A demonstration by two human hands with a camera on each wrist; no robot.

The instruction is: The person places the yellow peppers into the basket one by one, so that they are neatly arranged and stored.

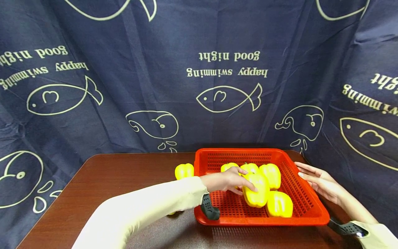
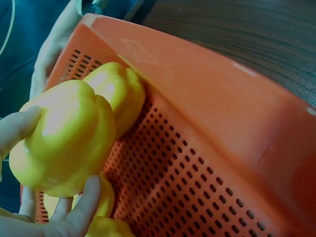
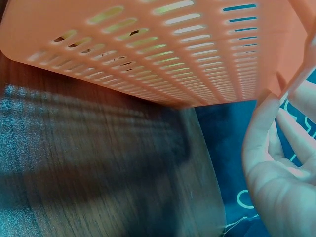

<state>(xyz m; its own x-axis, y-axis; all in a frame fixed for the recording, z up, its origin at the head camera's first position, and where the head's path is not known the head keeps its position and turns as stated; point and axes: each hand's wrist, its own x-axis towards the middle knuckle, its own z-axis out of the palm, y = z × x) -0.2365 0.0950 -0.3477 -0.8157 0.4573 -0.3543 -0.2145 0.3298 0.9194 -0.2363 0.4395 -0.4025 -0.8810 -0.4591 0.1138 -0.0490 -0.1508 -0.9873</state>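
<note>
My left hand [image 1: 231, 180] grips a yellow bell pepper [image 1: 257, 193] inside the red plastic basket [image 1: 264, 221]. In the left wrist view, thumb and fingers lie on opposite sides of this bell pepper [image 2: 64, 138]. Several other yellow bell peppers lie in the basket, one at the front right [image 1: 280, 204] and one farther back [image 1: 271, 175]; the left hand partly covers others. On the basket's right side, my right hand [image 1: 324, 186] holds the rim, with the thumb and fingertips at its edge [image 3: 296, 81].
The basket stands on a dark brown table [image 1: 124, 173]. Left of it is another yellow bell pepper [image 1: 184, 171]; a bit of yellow [image 1: 171, 213] peeks out below the left sleeve. A dark blue curtain [image 1: 174, 86] with fish drawings hangs behind the table and along its right.
</note>
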